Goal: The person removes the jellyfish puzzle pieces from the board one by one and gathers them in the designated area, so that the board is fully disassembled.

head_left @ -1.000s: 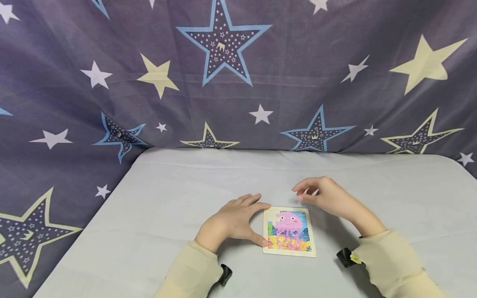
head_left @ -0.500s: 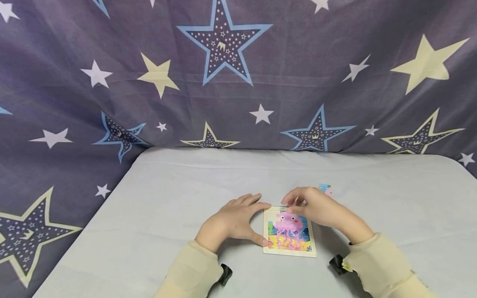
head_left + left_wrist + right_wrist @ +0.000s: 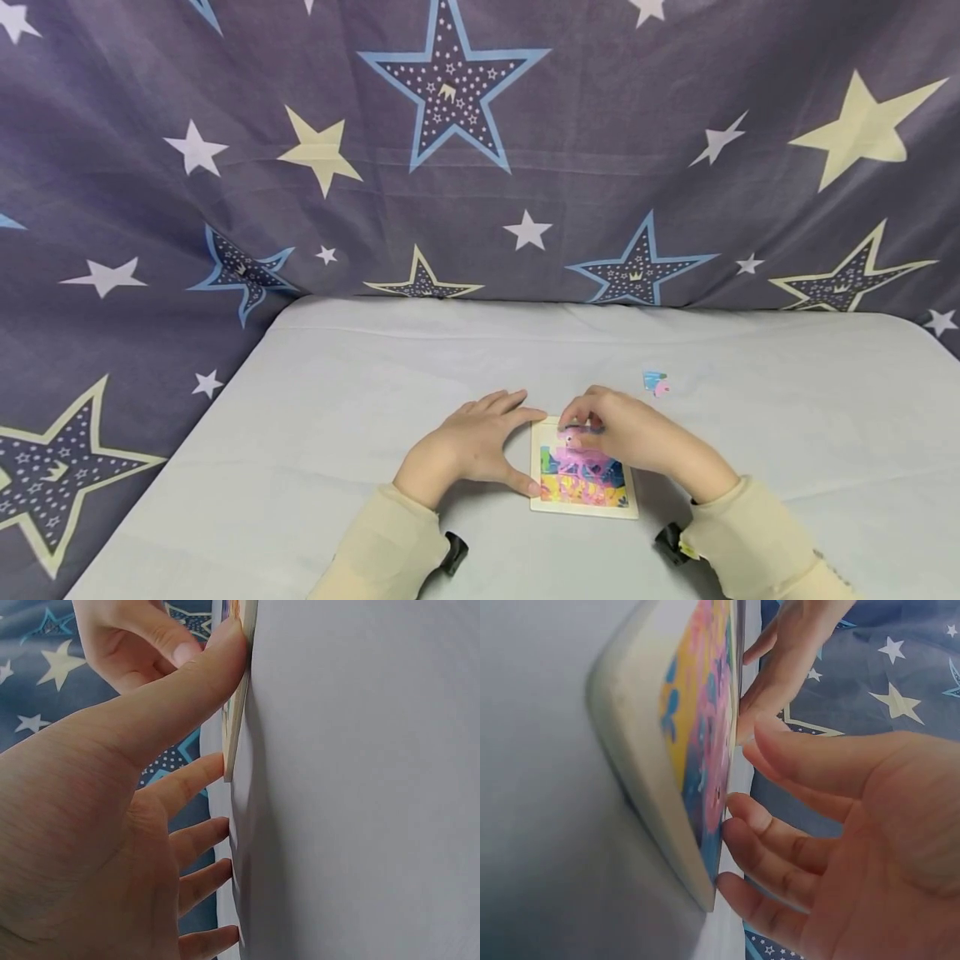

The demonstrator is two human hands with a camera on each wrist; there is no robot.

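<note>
A jellyfish puzzle in a pale square frame [image 3: 585,510] lies on the grey surface, its upper left corner bare cream. My left hand [image 3: 468,446] is spread along the frame's left side, thumb on the lower left edge and index finger at the upper corner; the left wrist view shows that thumb [image 3: 180,694] on the rim. Over the picture's upper part is my right hand [image 3: 626,429], fingers bent. In the right wrist view several fingertips of the right hand [image 3: 810,817] touch the puzzle [image 3: 716,750]; thumb and index tip are close together, no piece visible between them.
A loose blue and pink puzzle piece [image 3: 655,382] lies on the grey surface [image 3: 390,375] beyond my right hand. Dark fabric [image 3: 465,217] with stars rises behind the far edge and along the left side.
My right hand has moved left and down from beside the frame's upper right onto the picture, uncovering the loose piece. The left hand has stayed in place.
</note>
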